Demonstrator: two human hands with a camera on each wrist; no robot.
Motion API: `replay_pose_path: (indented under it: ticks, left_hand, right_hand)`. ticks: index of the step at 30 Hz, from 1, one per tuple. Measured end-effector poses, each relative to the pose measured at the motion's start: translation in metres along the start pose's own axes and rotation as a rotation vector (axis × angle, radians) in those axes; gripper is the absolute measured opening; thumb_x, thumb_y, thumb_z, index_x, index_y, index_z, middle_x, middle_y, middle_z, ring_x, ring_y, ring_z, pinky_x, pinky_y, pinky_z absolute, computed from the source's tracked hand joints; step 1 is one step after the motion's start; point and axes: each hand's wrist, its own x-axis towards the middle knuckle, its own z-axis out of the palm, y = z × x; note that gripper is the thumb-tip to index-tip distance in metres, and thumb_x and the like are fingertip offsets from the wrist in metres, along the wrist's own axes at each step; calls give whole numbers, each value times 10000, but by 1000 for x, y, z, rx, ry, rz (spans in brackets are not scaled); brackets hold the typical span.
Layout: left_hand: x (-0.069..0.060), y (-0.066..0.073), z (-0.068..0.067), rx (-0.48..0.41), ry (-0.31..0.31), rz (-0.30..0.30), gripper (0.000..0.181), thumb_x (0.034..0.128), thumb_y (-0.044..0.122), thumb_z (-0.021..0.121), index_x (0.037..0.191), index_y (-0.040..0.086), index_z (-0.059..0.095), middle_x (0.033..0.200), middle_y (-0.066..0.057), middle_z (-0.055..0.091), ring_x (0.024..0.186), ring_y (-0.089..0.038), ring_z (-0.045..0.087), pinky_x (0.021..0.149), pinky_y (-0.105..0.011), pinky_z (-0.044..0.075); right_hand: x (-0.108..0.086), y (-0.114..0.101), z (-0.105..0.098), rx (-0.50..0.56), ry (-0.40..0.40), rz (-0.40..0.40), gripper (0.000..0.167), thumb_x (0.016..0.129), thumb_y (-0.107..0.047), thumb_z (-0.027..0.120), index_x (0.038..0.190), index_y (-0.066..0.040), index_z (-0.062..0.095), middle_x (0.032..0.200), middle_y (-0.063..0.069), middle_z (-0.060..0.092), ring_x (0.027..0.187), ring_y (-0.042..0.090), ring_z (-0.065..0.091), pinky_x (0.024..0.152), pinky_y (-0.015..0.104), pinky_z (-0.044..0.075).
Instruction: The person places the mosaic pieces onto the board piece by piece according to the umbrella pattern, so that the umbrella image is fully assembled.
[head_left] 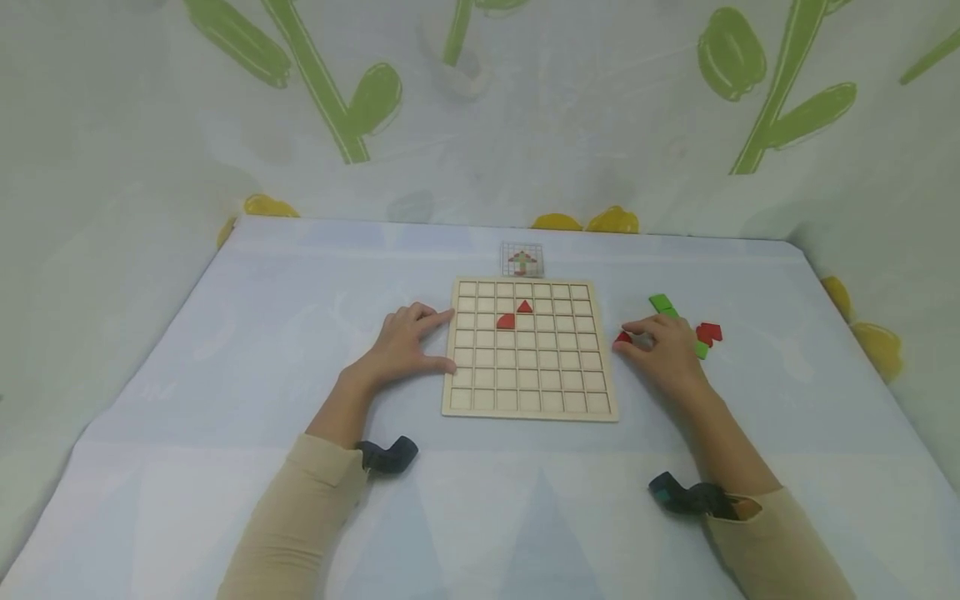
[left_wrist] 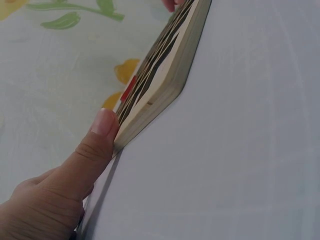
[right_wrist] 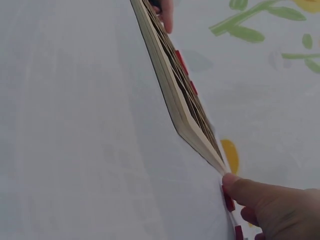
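Observation:
A square wooden grid board [head_left: 528,358] lies on the table. On it sit a red triangle [head_left: 525,307] and, one row lower to the left, a red piece with a slanted corner [head_left: 507,321]. My left hand [head_left: 402,343] rests at the board's left edge, thumb and index finger spread apart and touching the frame. Just off the right edge, my right hand [head_left: 666,350] pinches a small red tile [head_left: 623,337] between thumb and fingers; its full shape is covered. In the right wrist view the thumb [right_wrist: 245,189] hides part of that tile [right_wrist: 228,199].
Beyond the board's top edge lies a small pattern card [head_left: 522,260] with a red and green figure. Green tiles [head_left: 660,302] and red tiles [head_left: 709,333] are scattered around the right hand, which partly covers them. A patterned cloth wall [head_left: 480,167] rises behind the table.

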Motion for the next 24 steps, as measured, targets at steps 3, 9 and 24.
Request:
replay_pose_path:
  ticks: [3,9,24]
  left_hand:
    - [0,1,-1,5,-4,-4,885,686,486,795,1424,153,439,1201,-79,472,1028,-233,414,879,-403,271]
    - [0,0,0,7,0,-3,882,686,479,798,1423,150,442,1191,-77,472,1012,-232,412,871,-400,269]
    - [0,1,-1,-8,3,2,890,679,478,802,1424,154,440,1198,-77,474,1010,-229,413,873,-399,263]
  right_hand:
    - [-1,1,0,-3,8,5,326,817,-219,741,1075,-26,689,1019,168,606,1065,359,434,879,542,281]
    - [1,1,1,-18,22,-11,288,818,-205,736,1039,-23,704,1014,172,638,1048,372,462,874,586,186]
    - [7,-4,4,-14,-3,-24,282,833,-200,709,1035,-5,681,1026,187,652,1000,334,524,882,574,199]
